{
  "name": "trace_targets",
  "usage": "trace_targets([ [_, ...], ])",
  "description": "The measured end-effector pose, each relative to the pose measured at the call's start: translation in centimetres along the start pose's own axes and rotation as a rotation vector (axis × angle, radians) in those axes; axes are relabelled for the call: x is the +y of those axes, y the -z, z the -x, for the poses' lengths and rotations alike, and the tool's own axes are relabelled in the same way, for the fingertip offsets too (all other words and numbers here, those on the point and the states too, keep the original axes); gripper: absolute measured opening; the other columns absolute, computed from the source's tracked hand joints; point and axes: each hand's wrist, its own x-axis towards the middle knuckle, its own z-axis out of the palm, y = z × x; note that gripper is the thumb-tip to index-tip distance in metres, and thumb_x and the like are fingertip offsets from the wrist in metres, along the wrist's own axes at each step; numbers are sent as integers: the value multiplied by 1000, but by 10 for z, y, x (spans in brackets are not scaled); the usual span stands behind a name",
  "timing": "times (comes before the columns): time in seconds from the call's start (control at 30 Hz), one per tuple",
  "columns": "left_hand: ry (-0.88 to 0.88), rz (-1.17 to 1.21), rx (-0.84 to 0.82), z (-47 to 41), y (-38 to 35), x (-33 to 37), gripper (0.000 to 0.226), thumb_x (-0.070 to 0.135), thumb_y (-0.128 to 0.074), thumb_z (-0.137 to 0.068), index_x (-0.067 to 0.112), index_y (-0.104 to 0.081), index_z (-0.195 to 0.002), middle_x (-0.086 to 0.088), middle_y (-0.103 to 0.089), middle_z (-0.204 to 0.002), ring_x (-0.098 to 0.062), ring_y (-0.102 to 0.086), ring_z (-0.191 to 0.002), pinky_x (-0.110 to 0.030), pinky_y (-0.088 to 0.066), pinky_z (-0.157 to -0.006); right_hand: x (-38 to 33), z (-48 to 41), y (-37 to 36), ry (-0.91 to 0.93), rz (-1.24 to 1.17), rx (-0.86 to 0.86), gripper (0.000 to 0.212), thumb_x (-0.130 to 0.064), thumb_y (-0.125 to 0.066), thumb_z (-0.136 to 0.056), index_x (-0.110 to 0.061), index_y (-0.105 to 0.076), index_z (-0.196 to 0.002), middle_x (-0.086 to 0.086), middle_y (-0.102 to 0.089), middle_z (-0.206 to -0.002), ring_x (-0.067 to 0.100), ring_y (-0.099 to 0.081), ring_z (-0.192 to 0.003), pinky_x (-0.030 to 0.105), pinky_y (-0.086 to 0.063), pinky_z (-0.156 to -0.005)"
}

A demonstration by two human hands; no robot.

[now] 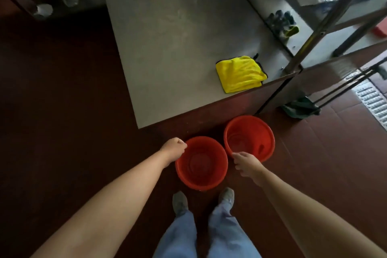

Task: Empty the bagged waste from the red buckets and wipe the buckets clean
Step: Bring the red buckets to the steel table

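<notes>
Left red bucket [201, 165] and right red bucket [248, 136] stand just beside each other on a dark red floor [62, 100], close in front of a steel table [178, 44]; the right one sits a little farther from us, nearer the table's edge. We look straight down into both, and their bare red insides show. Our left hand [173, 149] is at the left side of the left red bucket's rim, fingers curled into a fist-like grip on it (the fingertips themselves are hidden, so how deep the hold goes we cannot tell). Our right hand [246, 164] reaches to the near left part of the right red bucket's rim and pinches it between thumb and curled fingers. Below the buckets we see our grey shoes [180, 202], toes just short of the left red bucket, and pale blue trousers [180, 236]. On the table, near its front right corner, lies a folded yellow cloth [240, 73]. To the right, a crumpled green cloth [300, 109] lies on the floor by the legs of a metal rack [310, 42], and a metal drain grate [374, 103] runs along the far right edge.
</notes>
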Motion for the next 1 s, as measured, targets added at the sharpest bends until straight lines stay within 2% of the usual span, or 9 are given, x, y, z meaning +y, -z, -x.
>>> trace_targets([
  [0.07, 47, 67, 8, -17, -6, -9, 13, 28, -54, -95, 19, -63, -94, 2, -65, -87, -13, -60, -74, -26, -41, -57, -2, -19, 0, -24, -49, -43, 22, -45, -53, -102, -24, -60, -109, 17, -61, -132, 34, -63, -115, 47, -48, -103],
  [0.13, 72, 96, 9, -37, -12, -18, 14, 27, -54, -97, 18, -64, -98, 2, -65, -87, -14, -60, -77, -26, -41, -58, 0, -41, -1, -42, -84, -74, 35, -50, -48, -102, -25, -58, -124, 15, -55, -143, 34, -56, -127, 54, -39, -113],
  [0.2, 105, 142, 26, -59, -19, -29, 17, 29, -54, -98, 16, -64, -103, 0, -66, -92, -16, -60, -81, -27, -41, -61, 9, -68, -4, -76, -117, -89, 52, -54, -44, -102, -21, -52, -142, 8, -53, -145, 29, -51, -131, 50, -37, -113],
  [0.33, 182, 231, 5, -103, -36, -53, 20, 35, -50, -103, 20, -61, -96, -5, -65, -100, -16, -58, -80, -28, -40, -64, 31, -122, -17, -136, -191, -97, 62, -61, -40, -101, -18, -51, -144, 5, -55, -140, 28, -51, -132, 49, -34, -115],
  [0.53, 272, 432, -78, -182, -64, -110, 51, 67, -38, -98, 27, -63, -118, 0, -68, -115, -19, -62, -110, -43, -44, -97, 71, -209, -39, -194, -278, -101, 68, -66, -34, -100, -17, -53, -142, 10, -59, -141, 31, -54, -131, 54, -34, -116],
  [0.7, 326, 447, -91, -251, -95, -165, 63, 69, -33, -98, 26, -58, -137, -2, -65, -129, -21, -59, -118, -47, -40, -103, 105, -279, -56, -231, -297, -43, 58, -63, -36, -101, -20, -62, -130, 1, -65, -127, 23, -62, -118, 46, -44, -106],
  [0.8, 358, 478, -71, -285, -112, -194, 68, 71, -27, -98, 28, -53, -143, -3, -57, -142, -23, -53, -128, -48, -35, -107, 127, -317, -63, -220, -362, -7, 48, -60, -37, -102, -23, -65, -114, -2, -68, -113, 14, -65, -102, 33, -53, -80],
  [0.93, 363, 521, -52, -323, -130, -229, 76, 77, -18, -95, 30, -48, -148, -3, -47, -153, -26, -38, -143, -54, -23, -118, 163, -358, -67, -161, -355, 114, 48, -59, -34, -104, -24, -67, -105, 2, -73, -105, 19, -68, -99, 36, -48, -86],
  [1.0, 363, 554, -17, -339, -135, -244, 79, 79, -16, -94, 31, -48, -148, -3, -44, -155, -27, -34, -146, -55, -20, -120, 178, -373, -68, -165, -386, 179, 50, -59, -36, -103, -20, -68, -106, 2, -76, -94, 15, -73, -84, 27, -54, -70],
])
